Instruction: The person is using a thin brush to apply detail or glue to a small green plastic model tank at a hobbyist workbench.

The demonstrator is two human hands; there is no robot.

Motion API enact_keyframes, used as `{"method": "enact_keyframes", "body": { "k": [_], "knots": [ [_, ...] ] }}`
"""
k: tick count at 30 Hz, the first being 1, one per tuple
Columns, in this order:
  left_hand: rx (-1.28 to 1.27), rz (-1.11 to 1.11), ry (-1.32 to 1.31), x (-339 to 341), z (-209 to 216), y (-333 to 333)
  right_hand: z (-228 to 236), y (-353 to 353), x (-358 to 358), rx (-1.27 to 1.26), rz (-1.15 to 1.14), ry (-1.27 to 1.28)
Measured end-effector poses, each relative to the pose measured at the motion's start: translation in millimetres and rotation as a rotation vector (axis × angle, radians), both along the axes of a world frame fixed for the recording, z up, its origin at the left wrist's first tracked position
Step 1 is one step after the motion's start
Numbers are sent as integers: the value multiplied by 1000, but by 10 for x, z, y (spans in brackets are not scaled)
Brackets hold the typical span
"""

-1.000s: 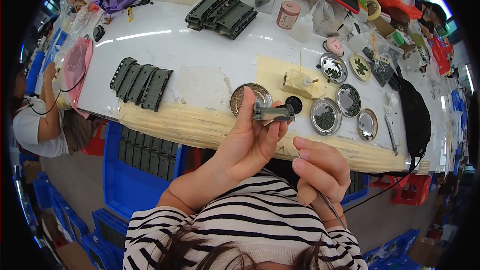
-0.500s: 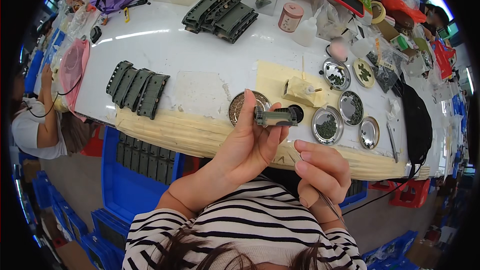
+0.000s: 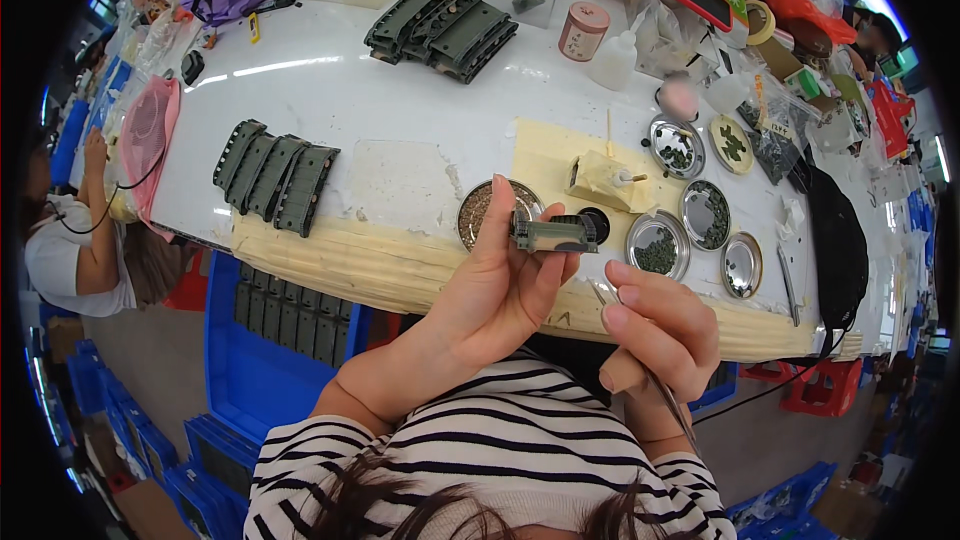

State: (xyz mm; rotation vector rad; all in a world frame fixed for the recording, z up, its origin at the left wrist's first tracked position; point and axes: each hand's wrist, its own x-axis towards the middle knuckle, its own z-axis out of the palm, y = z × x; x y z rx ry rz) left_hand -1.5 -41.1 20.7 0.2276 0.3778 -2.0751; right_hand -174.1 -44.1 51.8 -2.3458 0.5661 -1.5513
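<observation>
My left hand (image 3: 490, 285) is closed on a small dark green plastic model part (image 3: 553, 235), holding it up level over the table's near edge with the thumb raised beside it. My right hand (image 3: 665, 330), right of and a little below the part, grips slim metal tweezers (image 3: 672, 406). Their tips point up and left toward the part and stand apart from it; whether they pinch something tiny is too small to tell. A tan wrap covers one right finger. Behind my left fingers sits a round dish of brownish bits (image 3: 472, 215), partly hidden.
Metal dishes of small green parts (image 3: 656, 246) stand at the right, near a yellow taped block (image 3: 610, 183). Assembled green panels lie at left (image 3: 275, 177) and far centre (image 3: 440, 32). A blue crate (image 3: 230, 360) is below the table edge. Another person (image 3: 80, 250) sits far left.
My right hand has shifted a little to the right with the tweezers, and their tips show more clearly. My left hand and the model part have hardly moved.
</observation>
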Motion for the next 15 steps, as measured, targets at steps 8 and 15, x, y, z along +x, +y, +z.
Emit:
{"method": "enact_keyframes", "body": {
  "k": [8,15],
  "knots": [
    [-3,13,-207,-13,91,-5,112,-78,1,-97,-45,177],
    [-60,75,-379,-30,88,10,148,-51,14,-80,-88,198]
  ]
}}
